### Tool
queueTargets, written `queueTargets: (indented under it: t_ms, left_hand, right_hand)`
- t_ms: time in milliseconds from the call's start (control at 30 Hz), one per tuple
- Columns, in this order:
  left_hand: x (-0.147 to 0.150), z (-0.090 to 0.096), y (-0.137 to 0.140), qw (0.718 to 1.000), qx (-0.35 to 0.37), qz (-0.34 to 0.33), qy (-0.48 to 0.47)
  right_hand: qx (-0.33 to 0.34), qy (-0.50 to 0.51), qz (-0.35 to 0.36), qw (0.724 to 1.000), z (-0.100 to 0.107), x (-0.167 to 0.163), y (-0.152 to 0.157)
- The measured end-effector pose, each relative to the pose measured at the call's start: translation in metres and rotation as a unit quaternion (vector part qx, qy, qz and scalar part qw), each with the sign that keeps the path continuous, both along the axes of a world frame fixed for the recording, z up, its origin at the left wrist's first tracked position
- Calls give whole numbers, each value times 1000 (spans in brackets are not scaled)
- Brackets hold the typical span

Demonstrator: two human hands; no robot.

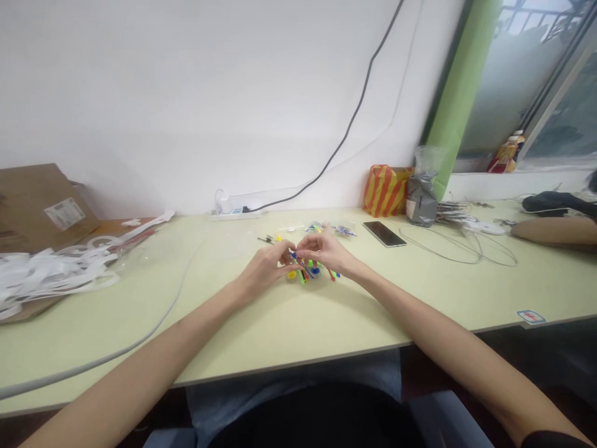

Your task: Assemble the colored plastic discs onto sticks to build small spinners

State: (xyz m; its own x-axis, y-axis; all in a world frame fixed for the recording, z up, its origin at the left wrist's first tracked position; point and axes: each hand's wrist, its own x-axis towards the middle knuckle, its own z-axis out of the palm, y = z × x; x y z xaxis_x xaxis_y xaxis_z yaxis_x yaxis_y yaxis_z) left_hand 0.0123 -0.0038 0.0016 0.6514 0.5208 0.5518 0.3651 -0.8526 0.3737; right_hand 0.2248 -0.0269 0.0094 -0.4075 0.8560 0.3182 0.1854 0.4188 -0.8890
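The left hand (263, 269) and right hand (326, 250) pinch between their fingertips (301, 254) a small blue piece (293, 255), probably light and stiff, best held by its edges.

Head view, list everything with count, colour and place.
Table: one, pale yellow-green, across view
Wall: one, white, behind table
Small pieces: many, mixed colours, centre
Phone: one, dark, right of centre
Striped bag: one, red-yellow, by wall
Pouch: one, grey, beside striped bag
Power strip: one, white, near wall
Hanging cable: one, black, along wall
Loose cables: several, pale, both sides
Box: one, brown, far left
Strips: many, white, left
Curtain: one, green, right
Window: one, greyish, upper right
Bottles: number unclear, reddish, by window
Sticker: one, multicoloured, front edge right
Other person's arm: one, bare, far right
Left hand: one, bare, at small pieces
Right hand: one, bare, at small pieces
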Motion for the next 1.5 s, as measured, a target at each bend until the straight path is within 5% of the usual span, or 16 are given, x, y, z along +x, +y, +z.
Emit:
queueTargets:
  t_ms: [267,467,867,1100,1500]
  left_hand:
    - [3,1,-6,1000,-26,-12,2]
    - [5,-4,0,998,38,22,38]
    - [6,-2,-1,998,51,23,41]
    - [11,8,-10,984,88,-90,123]
    - [13,0,-13,975,52,-100,190]
  right_hand:
    - [61,-45,-2,997,10,-1,-9]
    - [162,-237,-36,957,26,22,-9]
    - [26,-418,11,908,33,59,2]
    - [38,-440,3,897,30,55,1]
    - [39,-454,-5,890,35,49,-6]
